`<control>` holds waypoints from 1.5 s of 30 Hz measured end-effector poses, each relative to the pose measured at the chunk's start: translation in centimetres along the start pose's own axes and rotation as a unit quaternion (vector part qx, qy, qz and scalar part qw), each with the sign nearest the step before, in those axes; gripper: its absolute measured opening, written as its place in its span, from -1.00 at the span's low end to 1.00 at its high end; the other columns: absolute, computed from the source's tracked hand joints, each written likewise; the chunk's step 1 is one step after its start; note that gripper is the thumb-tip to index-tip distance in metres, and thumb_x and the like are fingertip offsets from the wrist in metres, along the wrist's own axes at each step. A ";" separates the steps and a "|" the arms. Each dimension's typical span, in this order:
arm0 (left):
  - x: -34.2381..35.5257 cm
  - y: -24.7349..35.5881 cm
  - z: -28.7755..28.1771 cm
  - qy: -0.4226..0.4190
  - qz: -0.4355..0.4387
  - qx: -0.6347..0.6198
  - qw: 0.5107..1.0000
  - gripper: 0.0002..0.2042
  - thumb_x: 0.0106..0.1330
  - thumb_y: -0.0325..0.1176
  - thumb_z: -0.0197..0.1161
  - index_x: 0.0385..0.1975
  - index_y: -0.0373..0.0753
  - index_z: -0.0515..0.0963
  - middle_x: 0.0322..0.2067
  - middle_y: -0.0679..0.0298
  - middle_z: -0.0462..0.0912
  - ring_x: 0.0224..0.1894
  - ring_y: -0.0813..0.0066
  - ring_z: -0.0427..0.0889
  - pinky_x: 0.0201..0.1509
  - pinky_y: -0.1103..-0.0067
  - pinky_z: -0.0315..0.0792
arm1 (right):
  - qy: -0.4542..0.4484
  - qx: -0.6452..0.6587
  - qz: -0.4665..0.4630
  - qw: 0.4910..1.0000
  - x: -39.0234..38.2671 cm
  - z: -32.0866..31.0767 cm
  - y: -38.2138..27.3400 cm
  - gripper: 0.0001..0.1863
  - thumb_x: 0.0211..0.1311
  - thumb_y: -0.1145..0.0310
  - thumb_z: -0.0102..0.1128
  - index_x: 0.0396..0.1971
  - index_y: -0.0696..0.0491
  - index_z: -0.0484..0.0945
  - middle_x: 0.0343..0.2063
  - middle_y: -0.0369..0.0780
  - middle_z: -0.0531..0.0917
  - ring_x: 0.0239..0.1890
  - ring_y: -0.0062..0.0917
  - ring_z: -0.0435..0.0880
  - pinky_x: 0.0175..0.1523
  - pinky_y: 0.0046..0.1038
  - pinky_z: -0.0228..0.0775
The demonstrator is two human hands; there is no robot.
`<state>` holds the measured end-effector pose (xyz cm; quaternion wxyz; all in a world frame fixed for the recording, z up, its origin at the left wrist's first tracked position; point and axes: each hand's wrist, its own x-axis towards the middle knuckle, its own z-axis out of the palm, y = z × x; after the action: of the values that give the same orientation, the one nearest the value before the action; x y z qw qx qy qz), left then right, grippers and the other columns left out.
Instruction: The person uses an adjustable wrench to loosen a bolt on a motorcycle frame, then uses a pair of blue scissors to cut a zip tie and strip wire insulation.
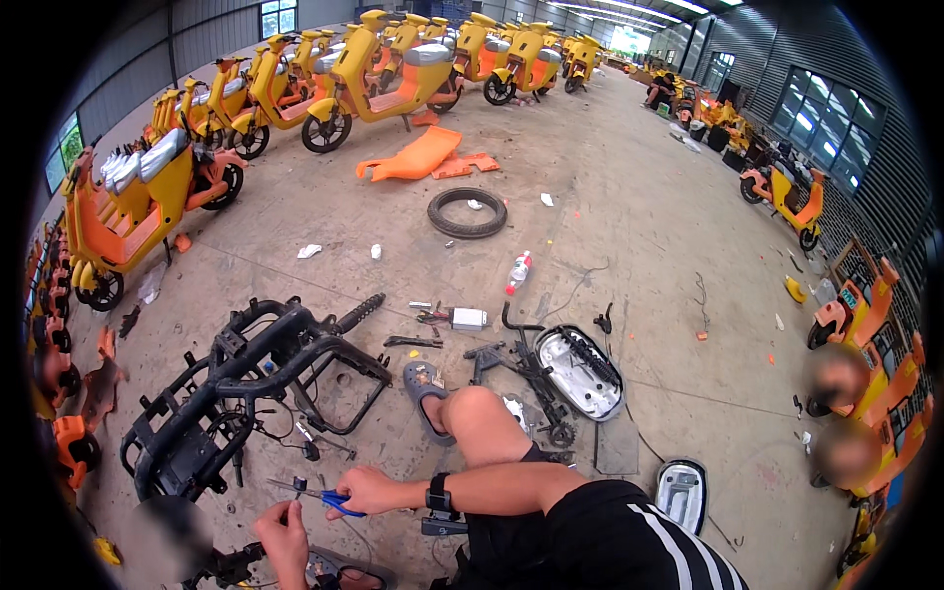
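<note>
My right hand (362, 491) is closed around the blue handles of a pair of scissors (332, 499), whose blades point left. Just below the blades, my left hand (283, 539) has its thumb and fingertips pinched together. A small black piece (301, 484) sits at the blades, right above those fingertips; what exactly they grip is too small to make out. Both hands are low, by the near end of a black metal scooter frame (258, 364) lying on the floor. Loose wires (305, 438) hang from the frame near the scissors.
Around my legs lie a white-and-black oval shell (578, 372), another shell (680, 494), a silver box with wires (468, 319) and a plastic bottle (518, 272). Farther off are a tyre (467, 212) and an orange panel (418, 155). Yellow scooters (379, 84) stand in rows.
</note>
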<state>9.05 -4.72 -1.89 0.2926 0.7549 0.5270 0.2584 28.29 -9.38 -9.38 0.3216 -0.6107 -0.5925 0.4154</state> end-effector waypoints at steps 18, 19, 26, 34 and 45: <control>0.2 -0.9 0.1 -0.040 -0.014 -0.010 0.999 -0.81 0.21 -0.44 0.31 -0.36 -0.50 0.61 -0.60 0.05 0.61 -0.56 0.43 0.55 -0.43 0.51 0.40 | -0.140 0.232 0.115 0.956 0.6 0.5 -0.6 -0.42 -0.03 -0.24 0.39 -0.60 0.07 0.65 -0.72 -0.35 0.58 -0.64 -0.69 0.50 -0.55 -0.58 0.22; 0.2 -0.8 0.0 -0.042 -0.026 -0.018 0.999 -0.81 0.22 -0.44 0.30 -0.36 -0.50 0.61 -0.60 0.06 0.61 -0.55 0.46 0.55 -0.43 0.52 0.40 | -0.135 0.223 0.109 0.959 0.3 0.2 -0.6 -0.43 -0.03 -0.24 0.40 -0.61 0.07 0.64 -0.73 -0.35 0.58 -0.65 -0.68 0.50 -0.55 -0.57 0.22; 0.0 -0.8 -0.5 0.006 -0.013 -0.111 0.994 -0.83 0.24 -0.45 0.30 -0.36 -0.49 0.60 -0.58 0.16 0.59 -0.53 0.57 0.49 -0.47 0.57 0.34 | -0.033 0.065 0.021 0.997 -0.3 -1.5 -2.1 -0.46 -0.05 -0.17 0.44 -0.64 0.09 0.62 -0.77 -0.33 0.55 -0.70 -0.65 0.49 -0.54 -0.50 0.26; 0.1 0.0 -0.1 0.027 0.077 -0.064 0.995 -0.89 0.17 -0.52 0.29 -0.39 -0.46 0.60 -0.58 0.07 0.55 -0.53 0.27 0.52 -0.40 0.47 0.34 | -0.011 0.109 -0.010 0.994 0.0 -0.9 -1.6 -0.40 -0.05 -0.20 0.42 -0.60 0.14 0.57 -0.75 -0.33 0.51 -0.65 -0.60 0.49 -0.52 -0.42 0.26; 0.3 0.4 -0.1 0.045 0.050 -0.075 0.995 -0.90 0.19 -0.52 0.30 -0.40 -0.45 0.59 -0.60 0.12 0.52 -0.56 0.38 0.47 -0.48 0.51 0.28 | 0.009 0.001 -0.007 1.000 -0.3 -2.1 -2.4 -0.32 -0.04 -0.26 0.35 -0.71 0.17 0.50 -0.81 -0.16 0.41 -0.71 -0.35 0.41 -0.53 -0.30 0.19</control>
<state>9.32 -4.52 -1.50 0.3108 0.7438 0.4803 0.3455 29.14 -9.29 -6.29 0.3311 -0.6098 -0.5933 0.4081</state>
